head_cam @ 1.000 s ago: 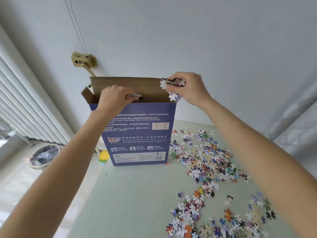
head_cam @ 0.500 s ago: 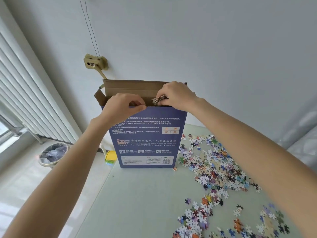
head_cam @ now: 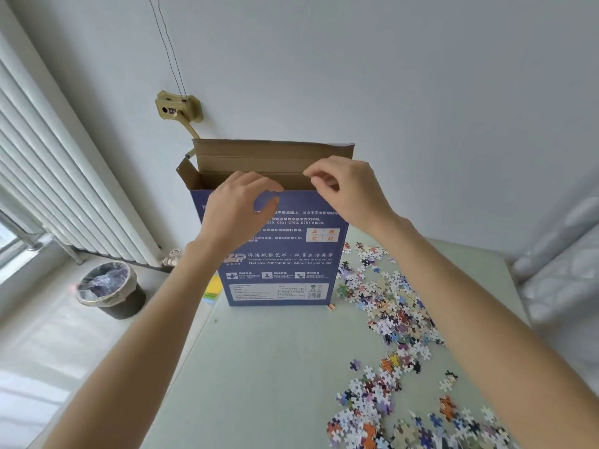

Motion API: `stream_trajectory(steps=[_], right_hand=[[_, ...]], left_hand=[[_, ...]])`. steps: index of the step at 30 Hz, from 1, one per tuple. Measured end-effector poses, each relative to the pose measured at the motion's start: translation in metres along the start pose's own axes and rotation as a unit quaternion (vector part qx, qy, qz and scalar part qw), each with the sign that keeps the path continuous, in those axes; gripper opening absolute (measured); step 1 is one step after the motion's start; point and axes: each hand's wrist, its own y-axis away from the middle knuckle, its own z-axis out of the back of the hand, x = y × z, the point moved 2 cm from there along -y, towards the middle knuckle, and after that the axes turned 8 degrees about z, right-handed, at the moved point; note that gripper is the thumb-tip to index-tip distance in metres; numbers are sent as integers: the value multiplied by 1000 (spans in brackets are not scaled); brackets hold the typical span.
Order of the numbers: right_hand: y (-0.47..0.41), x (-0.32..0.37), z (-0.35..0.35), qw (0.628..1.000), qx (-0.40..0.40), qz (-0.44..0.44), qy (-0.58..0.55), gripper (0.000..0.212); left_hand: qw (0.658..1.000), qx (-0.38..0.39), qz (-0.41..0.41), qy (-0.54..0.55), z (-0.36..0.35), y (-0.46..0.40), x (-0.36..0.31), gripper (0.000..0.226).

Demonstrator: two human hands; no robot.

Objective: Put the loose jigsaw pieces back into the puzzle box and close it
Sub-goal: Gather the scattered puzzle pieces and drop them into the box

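Pieces have dropped from our right hand (head_cam: 348, 192); both grips now empty, loosely curled over the puzzle box (head_cam: 275, 251) at the table's far edge. Loose jigsaw pieces (head_cam: 389, 319) along the right edge: gather bigger handfuls.

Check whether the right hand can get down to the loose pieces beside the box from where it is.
Probably yes: the right hand is empty at the box mouth, and nothing stands between it and the loose pieces.

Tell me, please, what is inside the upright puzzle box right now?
Only the brown cardboard inner walls of the puzzle box and its raised top flap show. Its blue front wall and both hands at the opening hide the contents, so any pieces inside cannot be seen.
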Motion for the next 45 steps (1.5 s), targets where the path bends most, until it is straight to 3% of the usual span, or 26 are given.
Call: stream_trajectory(steps=[3,5,8,10,13,15,18,22,24,27,34,42,45], right_hand=[[57,8,8,997,-74,-13,-7,19],[109,4,7,995,-82,-58,-5,19],[192,-10,-6,986,-25,-163,1,24],[253,-19,-16,965,36,-259,10,31],[337,-27,-28,903,137,-406,12,53],[385,-28,-34,855,214,-473,18,70],[434,-25,-31,791,297,-527,93,85],[474,-21,-23,704,311,-635,68,104],[479,-15,-28,706,315,-633,48,105],[471,-2,-42,740,353,-567,80,110],[448,10,-75,796,371,-471,84,118],[435,-4,-79,815,364,-448,56,121],[434,-2,-80,819,355,-448,43,114]], left_hand=[[998,-32,-21,41,-10,33,-26,17],[995,-11,-25,95,-28,64,-44,18],[983,84,21,164,-70,114,-63,19],[962,195,71,179,-105,150,-75,25],[893,421,117,109,-153,195,-92,60],[836,532,124,50,-178,222,-102,84],[793,597,125,2,-202,253,-110,103],[784,608,123,-12,-217,275,-124,113],[785,608,117,-5,-219,284,-133,116],[795,597,105,-7,-219,297,-147,118],[812,573,115,5,-222,304,-156,101],[793,594,120,62,-222,302,-154,77],[795,591,111,80,-220,300,-155,67]])
